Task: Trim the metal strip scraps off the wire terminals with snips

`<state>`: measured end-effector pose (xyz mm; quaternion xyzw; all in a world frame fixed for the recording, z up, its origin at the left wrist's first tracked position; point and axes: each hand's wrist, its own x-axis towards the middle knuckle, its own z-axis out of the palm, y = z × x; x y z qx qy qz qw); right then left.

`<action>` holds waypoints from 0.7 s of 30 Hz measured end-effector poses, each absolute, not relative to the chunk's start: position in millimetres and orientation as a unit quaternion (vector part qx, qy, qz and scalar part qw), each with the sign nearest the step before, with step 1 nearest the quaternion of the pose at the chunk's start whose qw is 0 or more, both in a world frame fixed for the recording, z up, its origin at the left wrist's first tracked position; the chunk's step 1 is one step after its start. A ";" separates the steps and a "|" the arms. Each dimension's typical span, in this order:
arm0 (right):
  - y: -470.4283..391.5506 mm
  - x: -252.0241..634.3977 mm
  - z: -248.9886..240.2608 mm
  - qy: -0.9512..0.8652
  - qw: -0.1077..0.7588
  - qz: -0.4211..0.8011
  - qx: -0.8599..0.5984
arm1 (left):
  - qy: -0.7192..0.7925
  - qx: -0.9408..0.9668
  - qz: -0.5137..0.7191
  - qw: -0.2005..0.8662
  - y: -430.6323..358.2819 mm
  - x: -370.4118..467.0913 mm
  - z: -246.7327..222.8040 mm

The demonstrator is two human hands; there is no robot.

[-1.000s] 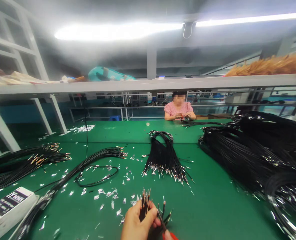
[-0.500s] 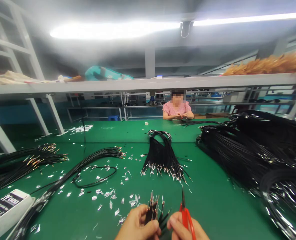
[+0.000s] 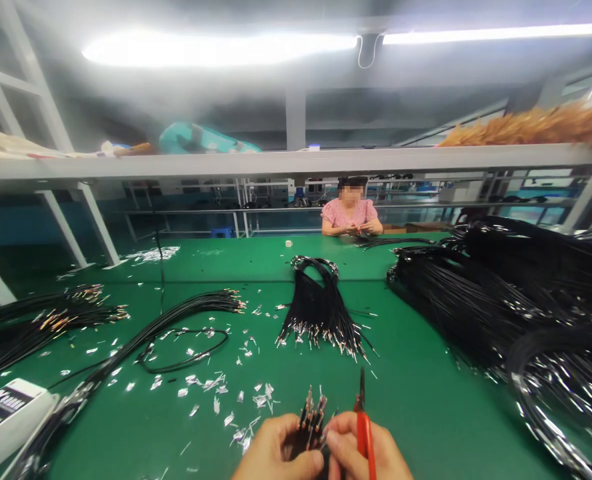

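Green bench (image 3: 426, 413): left hand (image 3: 276, 457) fingers grip wire bundle (image 3: 312, 420); right hand (image 3: 363, 453) fingers clasp red scissors (image 3: 363, 427), blades upright.

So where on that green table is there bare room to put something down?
Bare green mat lies between the fanned black wire bundle and the big black cable heap, right of the red-handled snips. Left of the hands, silver scraps crowd it.

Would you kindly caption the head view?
Left hand grips wire ends; right hand holds red scissors over green table.
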<state>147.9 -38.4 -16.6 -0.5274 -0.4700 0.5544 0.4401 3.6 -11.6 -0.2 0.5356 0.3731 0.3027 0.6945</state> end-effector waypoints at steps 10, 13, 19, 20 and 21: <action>-39.0 145.9 -29.4 -0.505 0.461 0.498 -0.533 | 0.423 0.560 0.278 0.655 -13.1 -3.9 -1.3; -39.9 148.0 -18.3 -0.484 0.450 0.547 -0.514 | 0.430 0.584 0.287 0.625 -15.1 -3.5 1.0; -31.0 156.4 -28.1 -0.484 0.427 0.604 -0.467 | 0.391 0.584 0.320 0.635 -16.8 -0.8 8.5; -30.6 156.9 -29.1 -0.487 0.423 0.612 -0.458 | 0.377 0.578 0.314 0.652 -17.1 -0.4 9.5; -31.1 156.7 -28.3 -0.488 0.420 0.618 -0.451 | 0.364 0.572 0.305 0.669 -17.3 0.0 9.9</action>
